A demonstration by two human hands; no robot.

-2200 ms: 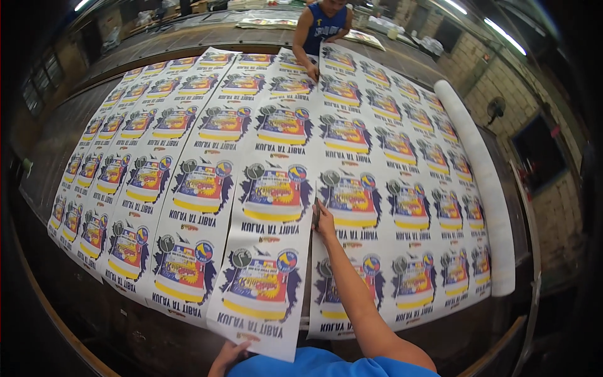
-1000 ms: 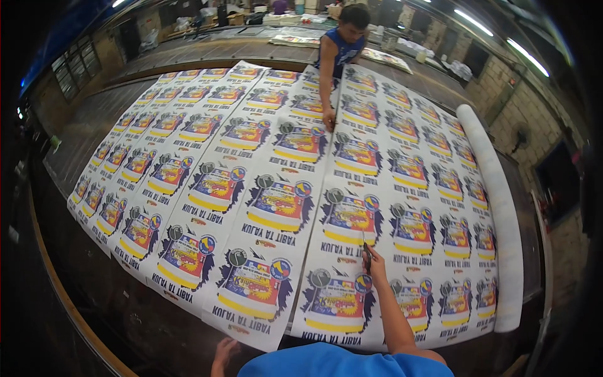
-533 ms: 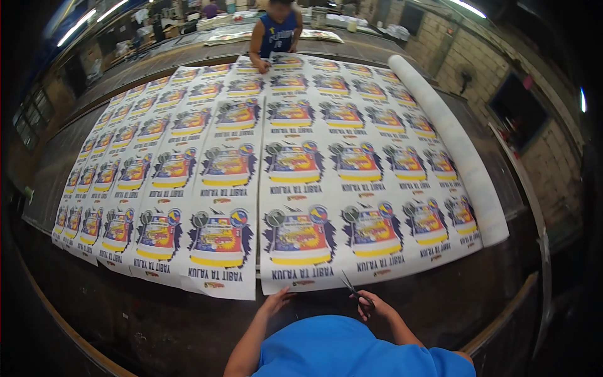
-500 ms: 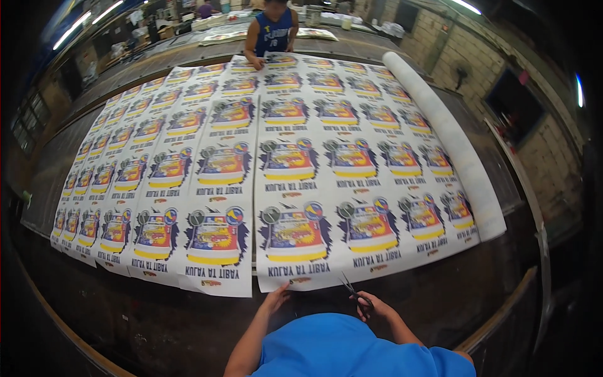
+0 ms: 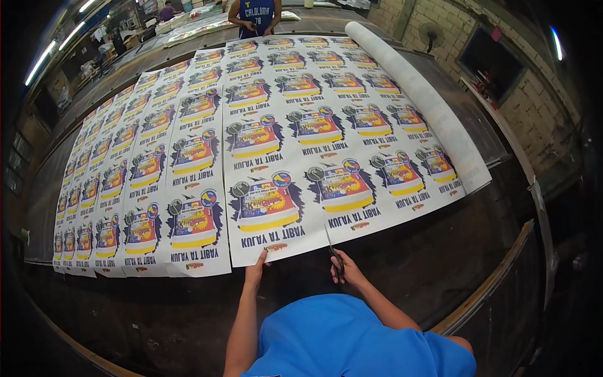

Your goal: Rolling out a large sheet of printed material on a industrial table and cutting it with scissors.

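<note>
A wide white sheet, printed with rows of the same colourful design, covers much of the dark table. My left hand pinches its near edge just right of a long straight cut or seam, the thumb on top. Closed around the handles of dark scissors, my right hand is just below the same edge, further right. The scissors point away from me, a blade lying over the sheet's border between two printed columns. Whether the other blade is under the sheet is hidden.
A thick white roll lies along the sheet's right side. More printed strips overlap at the left. Across the table stands a person in a blue sleeveless shirt, hands near the far edge. A wooden rail runs at lower right.
My view has shifted, so the sheet appears further left. The scissors, earlier at the edge with blades slightly apart, now reach over the border. The person opposite has drawn a hand back from the sheet.
</note>
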